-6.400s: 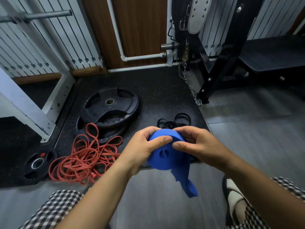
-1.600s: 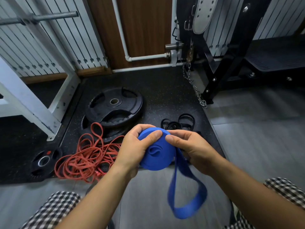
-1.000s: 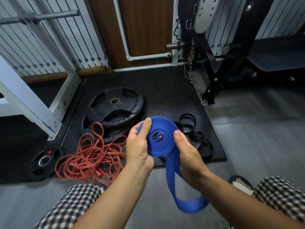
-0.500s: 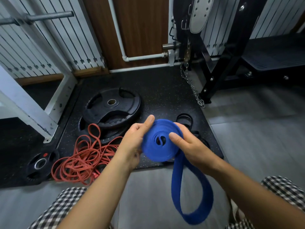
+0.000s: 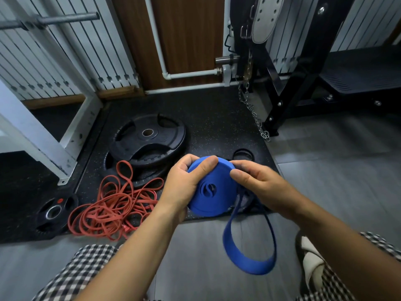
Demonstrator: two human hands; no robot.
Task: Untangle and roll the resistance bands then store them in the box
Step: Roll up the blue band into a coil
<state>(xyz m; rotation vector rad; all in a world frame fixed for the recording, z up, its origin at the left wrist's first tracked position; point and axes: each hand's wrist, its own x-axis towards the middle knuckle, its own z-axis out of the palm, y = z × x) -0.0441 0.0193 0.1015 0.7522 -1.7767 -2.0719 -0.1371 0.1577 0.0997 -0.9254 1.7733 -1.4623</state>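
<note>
head | speckled black mat (image 5: 206,118) | grey floor (image 5: 336,181) | red bands (image 5: 112,205) on mat

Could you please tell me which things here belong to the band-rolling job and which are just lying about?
Job: blue band, partly rolled, held by left hand and right hand; tangled red bands on the mat; black bands beyond the hands.
Lying about: large weight plates, small weight plate, chain, white belt.

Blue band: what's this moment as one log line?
step: rolling | left hand: grips blue band coil | right hand: pinches coil rim | tail: loop hanging loose | red bands: tangled on floor
</note>
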